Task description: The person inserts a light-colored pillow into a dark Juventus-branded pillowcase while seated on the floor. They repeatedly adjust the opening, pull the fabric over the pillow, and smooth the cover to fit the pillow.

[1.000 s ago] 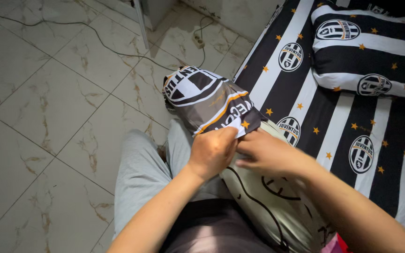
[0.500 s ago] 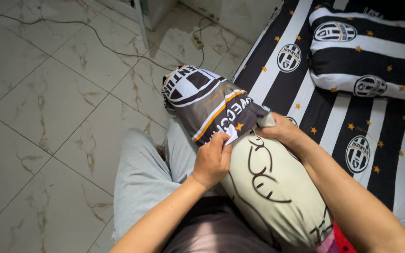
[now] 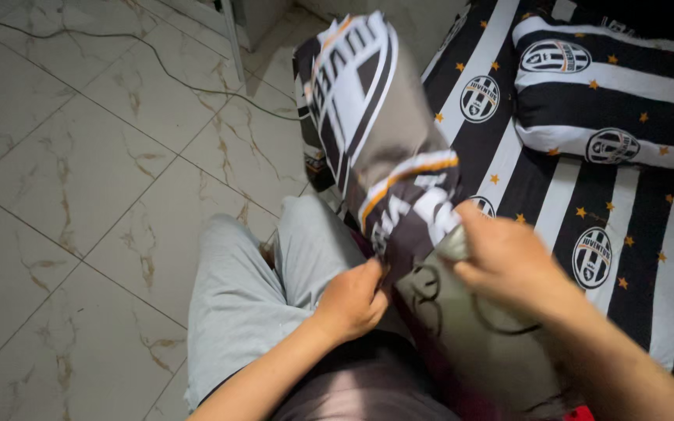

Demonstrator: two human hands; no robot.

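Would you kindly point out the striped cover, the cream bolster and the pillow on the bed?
striped cover (image 3: pixel 376 132), head view, on its grey middle band.
cream bolster (image 3: pixel 470 351), head view, on the bare cream fabric below the hands.
pillow (image 3: pixel 610 101), head view, on its black-and-white top face.

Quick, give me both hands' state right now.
Left hand: closed, gripping the edge of the striped cover.
Right hand: closed on the cover's other edge, over the pale bolster.

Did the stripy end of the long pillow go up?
Yes. The bolster's covered end has swung up, away from the person, now past the cable on the floor tiles.
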